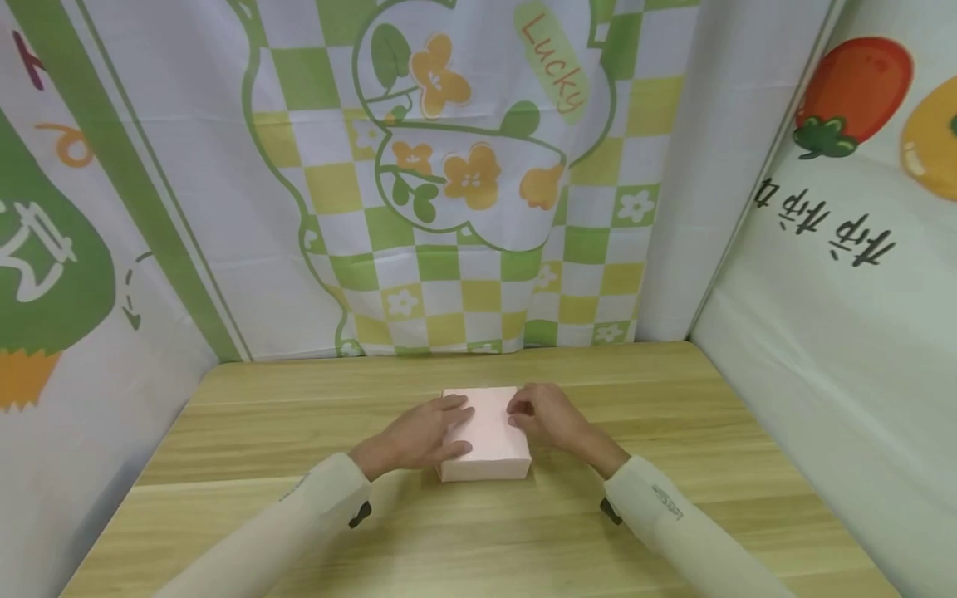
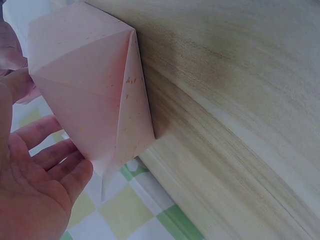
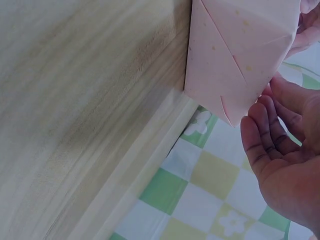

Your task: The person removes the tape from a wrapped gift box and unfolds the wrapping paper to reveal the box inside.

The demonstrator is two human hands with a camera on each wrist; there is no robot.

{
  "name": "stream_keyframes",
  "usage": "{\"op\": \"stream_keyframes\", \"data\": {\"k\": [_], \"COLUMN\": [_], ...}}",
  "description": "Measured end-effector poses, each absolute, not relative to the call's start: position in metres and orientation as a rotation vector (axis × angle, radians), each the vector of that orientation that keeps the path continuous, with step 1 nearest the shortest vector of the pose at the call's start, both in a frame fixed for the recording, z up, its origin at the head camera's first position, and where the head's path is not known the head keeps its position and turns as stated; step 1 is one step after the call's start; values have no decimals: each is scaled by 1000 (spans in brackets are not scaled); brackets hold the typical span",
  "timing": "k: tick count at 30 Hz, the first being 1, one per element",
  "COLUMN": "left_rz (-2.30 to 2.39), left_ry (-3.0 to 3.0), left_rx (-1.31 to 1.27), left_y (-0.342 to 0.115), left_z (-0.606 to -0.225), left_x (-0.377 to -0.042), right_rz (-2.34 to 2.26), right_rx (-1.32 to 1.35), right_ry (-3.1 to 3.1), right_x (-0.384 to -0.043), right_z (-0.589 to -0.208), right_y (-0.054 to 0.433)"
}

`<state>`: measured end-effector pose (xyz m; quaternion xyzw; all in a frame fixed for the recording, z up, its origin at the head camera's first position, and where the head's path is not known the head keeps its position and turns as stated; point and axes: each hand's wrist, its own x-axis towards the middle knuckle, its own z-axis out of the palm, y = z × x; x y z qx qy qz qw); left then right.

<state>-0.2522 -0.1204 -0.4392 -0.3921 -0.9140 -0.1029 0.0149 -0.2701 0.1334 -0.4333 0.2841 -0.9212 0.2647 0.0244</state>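
Observation:
A box wrapped in pale pink paper (image 1: 489, 428) with gold flecks lies on the wooden table. In the left wrist view, angled folds of the wrapping paper (image 2: 85, 105) cover one end. My left hand (image 1: 422, 432) rests its spread, fairly straight fingers on the left part of the box's top. At the opposite edge my right hand (image 1: 552, 414) bends its fingers, thumb and fingertips pinching at the paper. Folded flaps also show on the near end (image 3: 235, 55) in the right wrist view.
The table (image 1: 299, 515) has a light wood grain. Behind it hangs a green and yellow checked curtain (image 1: 478, 274). White printed cloth walls (image 1: 837, 332) rise at both sides. Both forearms wear pale sleeves (image 1: 680, 515).

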Motion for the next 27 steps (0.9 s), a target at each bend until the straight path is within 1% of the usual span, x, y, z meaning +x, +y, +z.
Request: {"op": "stream_keyframes", "data": {"k": [9,17,20,27], "left_rz": [-342,-337,-341,-316], "left_ry": [-2842,-2840,-2839,-2842], "left_rx": [-1209,-1204,-1208,-1203], "left_y": [-121,-122,-121,-120], "left_z": [-440,-440,-440,-440], "left_x": [-252,-252,-252,-252], "right_rz": [950,904,915,999], "right_rx": [824,983,1006,921], "right_ry": [-2858,-2856,-2793,-2624], "right_x": [-275,-277,-275,-270], "right_z": [-434,-435,-441,-459], "right_y": [135,137,141,145]}}
